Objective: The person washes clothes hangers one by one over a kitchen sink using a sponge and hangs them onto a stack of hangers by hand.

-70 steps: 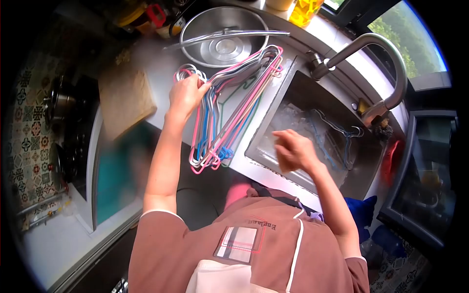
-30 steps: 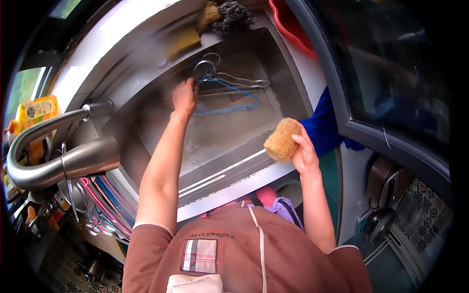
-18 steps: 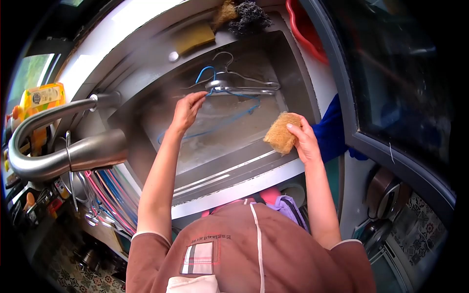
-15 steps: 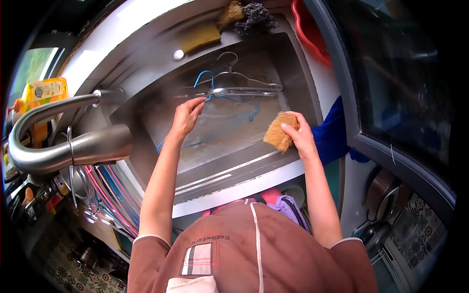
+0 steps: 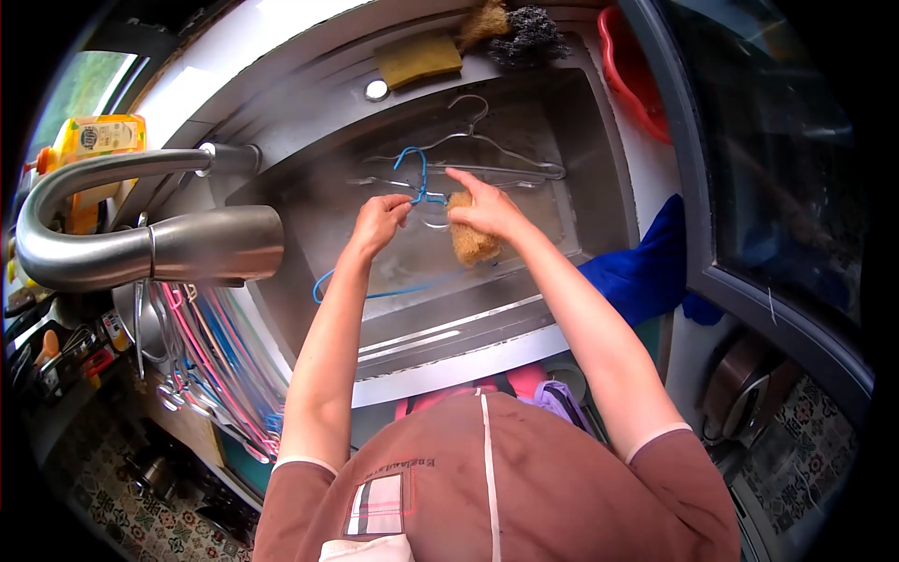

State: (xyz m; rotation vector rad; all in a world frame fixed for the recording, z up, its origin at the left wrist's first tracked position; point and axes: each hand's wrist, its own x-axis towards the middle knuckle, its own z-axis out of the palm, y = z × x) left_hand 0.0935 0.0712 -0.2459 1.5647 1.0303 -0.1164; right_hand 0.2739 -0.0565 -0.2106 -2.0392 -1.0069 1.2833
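My left hand (image 5: 379, 225) pinches a blue clothes hanger (image 5: 409, 169) near the base of its hook, over the sink (image 5: 599, 159). The hanger's long bottom bar reaches down to the left, below my wrist. In my right hand (image 5: 485, 204) is a tan scouring pad (image 5: 473, 242), pressed against the blue hanger just right of its neck; the index finger points out to the left. Behind both hands, silver metal hangers (image 5: 468, 137) lie in the basin. My right hand partly hides them.
A steel faucet (image 5: 211, 245) arches in from the left beside a yellow bottle (image 5: 98, 140). Pink and blue hangers (image 5: 220, 347) hang at lower left. On the back ledge sit a yellow sponge (image 5: 419, 59) and a dark steel-wool scrubber (image 5: 529, 39). A red basin (image 5: 632, 75) and blue cloth (image 5: 646, 267) are right.
My right hand has moved left with the scouring pad, from the sink's right side onto the blue hanger. My left hand still holds the hanger. The view has shifted slightly.
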